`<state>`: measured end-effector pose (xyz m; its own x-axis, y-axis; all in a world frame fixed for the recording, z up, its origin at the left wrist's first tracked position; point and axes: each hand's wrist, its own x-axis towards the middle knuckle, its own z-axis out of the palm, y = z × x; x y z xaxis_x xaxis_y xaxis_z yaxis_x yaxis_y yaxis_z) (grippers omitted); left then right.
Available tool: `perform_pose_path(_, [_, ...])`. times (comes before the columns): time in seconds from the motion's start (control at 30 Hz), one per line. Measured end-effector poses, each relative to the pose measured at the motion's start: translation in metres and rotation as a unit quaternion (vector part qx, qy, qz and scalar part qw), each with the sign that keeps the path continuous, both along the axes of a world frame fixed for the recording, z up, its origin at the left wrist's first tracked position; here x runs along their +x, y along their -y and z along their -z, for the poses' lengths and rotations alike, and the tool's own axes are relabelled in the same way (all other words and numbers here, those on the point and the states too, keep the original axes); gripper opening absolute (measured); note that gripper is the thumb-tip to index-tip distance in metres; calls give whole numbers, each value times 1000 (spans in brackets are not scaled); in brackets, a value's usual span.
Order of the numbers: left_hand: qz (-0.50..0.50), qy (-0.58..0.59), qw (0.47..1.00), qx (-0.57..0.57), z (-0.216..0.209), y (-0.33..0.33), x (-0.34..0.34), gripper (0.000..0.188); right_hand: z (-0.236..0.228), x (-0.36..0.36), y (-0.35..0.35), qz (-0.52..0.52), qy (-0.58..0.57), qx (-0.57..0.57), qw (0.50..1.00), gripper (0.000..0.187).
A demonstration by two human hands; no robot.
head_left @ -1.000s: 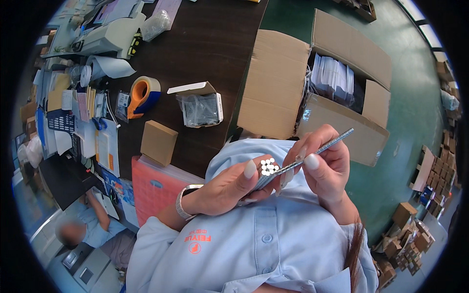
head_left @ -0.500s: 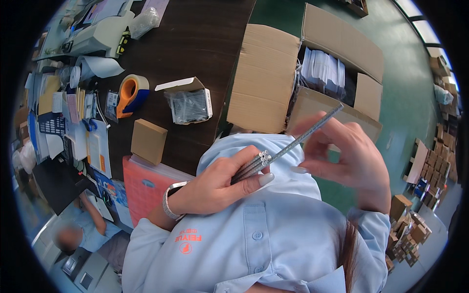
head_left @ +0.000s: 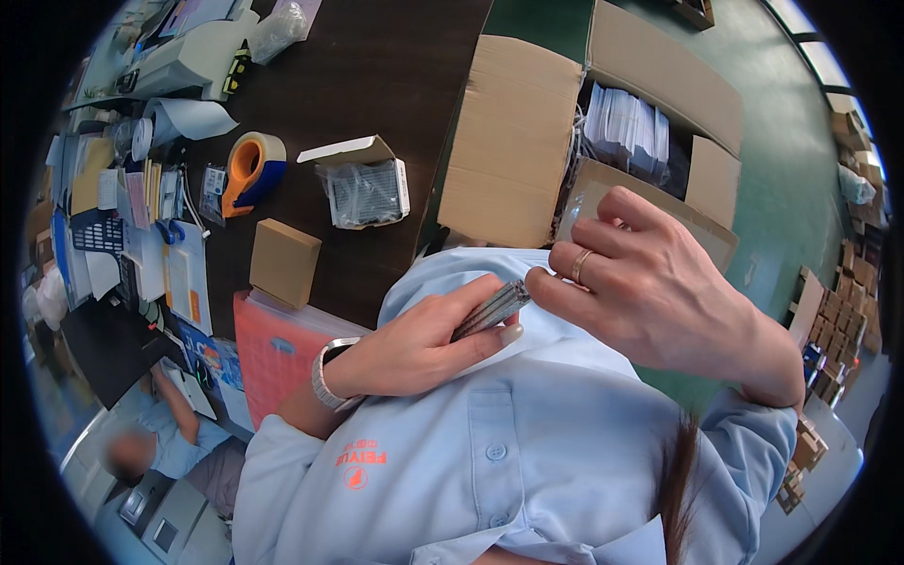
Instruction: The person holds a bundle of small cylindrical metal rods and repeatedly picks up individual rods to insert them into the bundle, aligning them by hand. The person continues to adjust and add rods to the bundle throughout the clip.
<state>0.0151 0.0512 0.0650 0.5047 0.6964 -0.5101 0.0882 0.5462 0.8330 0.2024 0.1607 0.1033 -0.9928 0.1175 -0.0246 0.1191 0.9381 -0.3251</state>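
A small bundle of thin silver rods (head_left: 492, 311) lies in my left hand (head_left: 419, 341), which is closed around it in front of my shirt. The rods' ends point up and to the right, past my thumb and index finger. My right hand (head_left: 650, 278) is right by those ends, its fingers curled and its index finger close against them. Whatever that hand pinches, if anything, is hidden behind its fingers. On the dark table, an opened small white box (head_left: 400, 193) contains grey rod-like pieces in clear plastic.
A brown carton (head_left: 284, 262) and an orange-blue tape dispenser (head_left: 247, 174) stand on the dark table (head_left: 367, 85). Beyond my right hand, a large open cardboard box (head_left: 513, 141) holds white packets (head_left: 626, 132). A red folder (head_left: 268, 358) lies left of me; a seated person (head_left: 174, 424) is further left.
The single rod that stuck out long from the bundle no longer shows. My right hand has come down and turned, its fingers now curled beside the bundle's ends. My left hand still grips the rods.
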Motion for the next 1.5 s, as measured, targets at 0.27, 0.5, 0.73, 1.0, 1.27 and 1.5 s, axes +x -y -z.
perform_pose_path(0.27, [-106, 141, 979, -105, 11, 9, 3, 22, 15, 0, 14, 66, -17, -3, 998, 19])
perform_pose_path(0.5, [-132, 242, 960, -39, 11, 12, -1, 20, 41, 1, 10, 317, -116, -560, 757, 17])
perform_pose_path(0.73, [-49, 190, 978, 68, 11, 13, -9, 14, 18, 11, 12, 207, -96, -390, 892, 16])
perform_pose_path(1.0, [-15, 176, 978, 108, 10, 12, -10, 17, 11, 7, 17, 95, -158, -253, 950, 28])
perform_pose_path(1.27, [-36, 169, 979, 110, 8, 15, -4, 15, 9, 9, 20, 109, -114, -309, 938, 15])
perform_pose_path(1.5, [5, 94, 987, 130, 10, 13, -7, 15, 14, 9, 23, 87, -76, -384, 916, 9])
